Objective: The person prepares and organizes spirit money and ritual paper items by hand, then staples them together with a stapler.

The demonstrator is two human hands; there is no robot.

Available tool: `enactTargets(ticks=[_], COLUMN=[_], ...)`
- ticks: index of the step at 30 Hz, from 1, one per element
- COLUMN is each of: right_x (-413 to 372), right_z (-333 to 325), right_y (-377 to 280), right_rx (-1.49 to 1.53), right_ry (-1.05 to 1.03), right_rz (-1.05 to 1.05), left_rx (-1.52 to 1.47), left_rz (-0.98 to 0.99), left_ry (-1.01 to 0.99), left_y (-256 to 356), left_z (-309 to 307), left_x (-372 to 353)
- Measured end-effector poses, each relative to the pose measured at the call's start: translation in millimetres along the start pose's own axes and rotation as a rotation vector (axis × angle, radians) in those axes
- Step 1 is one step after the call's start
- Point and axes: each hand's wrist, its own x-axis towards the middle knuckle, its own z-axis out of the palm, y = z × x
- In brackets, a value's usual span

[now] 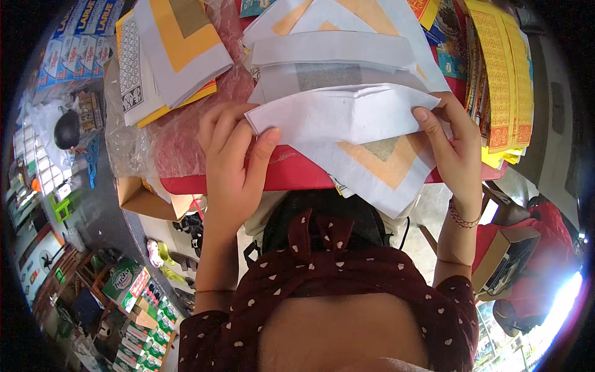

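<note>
Between my two hands is a folded white paper sheet (347,115), held by its two ends above the red table (297,170). My left hand (232,149) pinches the left end between thumb and fingers. At the right end, my right hand (455,139) grips with its thumb on the near face. Just behind lies another folded white sheet (334,51) with a grey patch below its fold. Under the held paper, a white sheet with an orange and grey square (384,164) sticks out over the table's near edge.
A stack of white and orange papers (180,56) lies at left on clear plastic wrap (167,136). Yellow printed paper bundles (505,80) stand at right. An open cardboard box (145,198) sits below the table's left side. Beer cartons (74,56) are stacked at far left.
</note>
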Motion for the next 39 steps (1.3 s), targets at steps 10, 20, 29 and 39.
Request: enactTargets(ticks=[10, 20, 29, 39], right_x=[-1.1, 2.6, 10.2, 10.2], right_z=[1.4, 6.0, 14.4, 26.5], right_y=[-0.3, -7.8, -11.2, -10.7], right_rx=[0.093, 0.008, 0.013, -0.087], right_ry=[0.024, 0.008, 0.036, 0.136], right_rz=[0.040, 0.048, 0.076, 0.044], left_rx=[-0.293, -0.708, -0.587, -0.064], left_rz=[-0.492, -0.785, -0.810, -0.451], left_ry=[-0.022, -0.068, -0.022, 0.131], left_y=[10.1, 14.9, 16.7, 11.2], left_z=[-2.2, 0.2, 3.1, 21.2], left_x=[-2.2, 11.1, 18.3, 19.4])
